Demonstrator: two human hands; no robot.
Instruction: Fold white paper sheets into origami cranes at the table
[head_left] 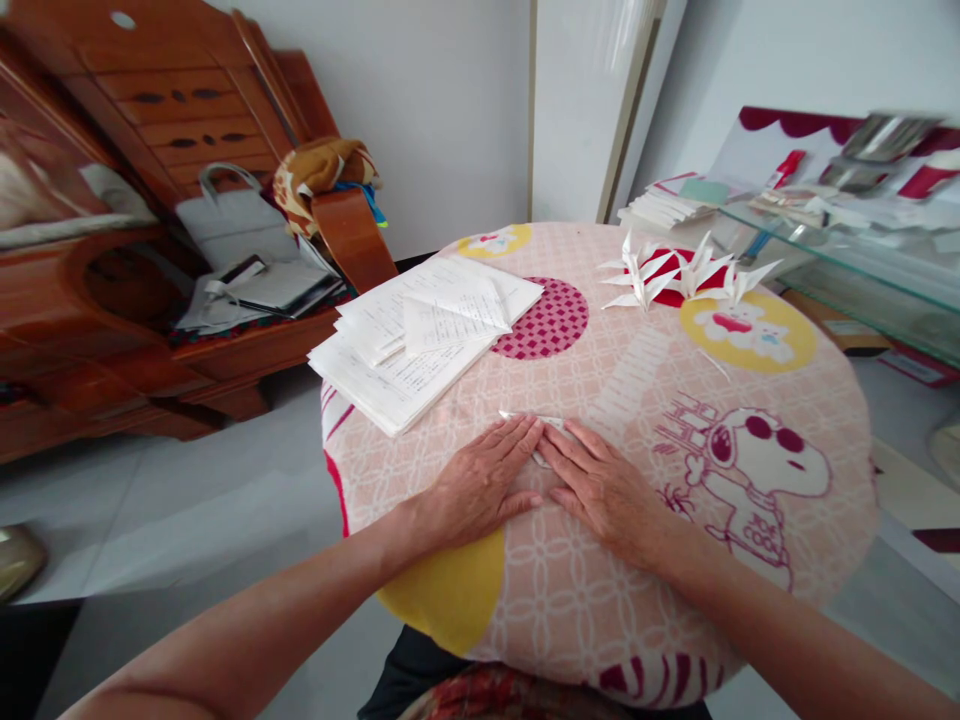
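Both hands lie on the round table [555, 590], which a pink patterned cloth covers. My left hand [484, 475] rests flat, its fingertips pressing on a small folded piece of white paper [512, 414]. From the other side my right hand [600, 485] lies flat as well, fingers stretched over the same paper. The fingertips of the two hands meet, and most of the paper is hidden under them. Beyond my left hand is a stack of written sheets [397, 390] with a partly folded sheet [454, 318] on top.
Several white folded paper cranes [639, 278] stand at the table's far right. A thin white strip [714, 364] lies nearer. Beside the table, a glass shelf [840, 245] holds papers and metal bowls [885, 140]. A wooden bench [270, 350] with a bag [240, 225] stands at the left.
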